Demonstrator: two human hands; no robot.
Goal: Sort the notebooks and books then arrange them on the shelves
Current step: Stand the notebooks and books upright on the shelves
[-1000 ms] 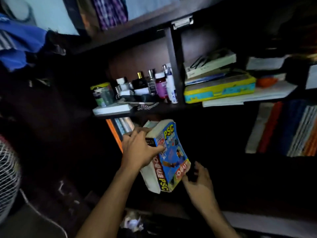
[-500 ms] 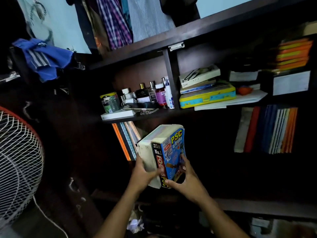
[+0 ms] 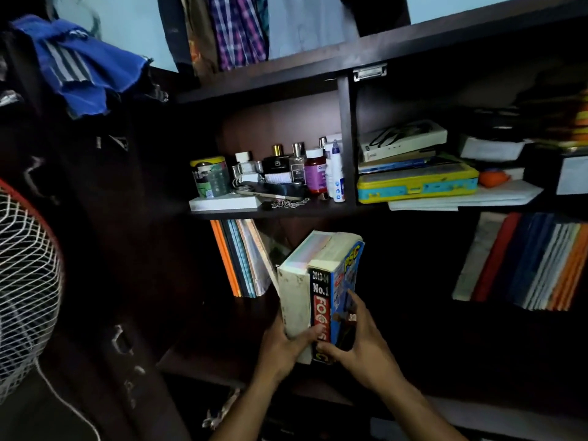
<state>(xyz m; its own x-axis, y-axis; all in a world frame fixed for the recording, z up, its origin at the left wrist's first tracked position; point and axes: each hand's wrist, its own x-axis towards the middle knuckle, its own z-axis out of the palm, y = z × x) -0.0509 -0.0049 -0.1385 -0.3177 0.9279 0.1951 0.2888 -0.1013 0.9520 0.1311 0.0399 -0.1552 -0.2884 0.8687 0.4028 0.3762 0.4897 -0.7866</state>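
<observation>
My left hand (image 3: 280, 346) grips the lower end of a thick white book (image 3: 294, 300), fingers curled under it, thumb across its spine. My right hand (image 3: 356, 342) holds the blue PSC book (image 3: 342, 281) pressed against the white one, fingers spread up its cover, thumb on the black spine near the bottom. Both books stand together, tilted slightly left, in the lower left compartment of the dark shelf unit (image 3: 346, 148); whether their bottom edges touch the shelf board is hard to tell, too dark there. Just behind and left, a row of thin notebooks (image 3: 241, 259) leans upright, orange one outermost. Far right on the same level, another row of books (image 3: 528, 265) stands leaning. One level up, left compartment: a round tin (image 3: 210, 179), bottles (image 3: 315, 173), a flat white box (image 3: 224, 203). Right compartment: a yellow-blue case (image 3: 416, 183) on loose papers, a white box (image 3: 404, 144) stacked on top. At the left edge, a fan grille (image 3: 25, 281); above it, blue cloth (image 3: 86, 65); hanging clothes (image 3: 235, 30) on top.
</observation>
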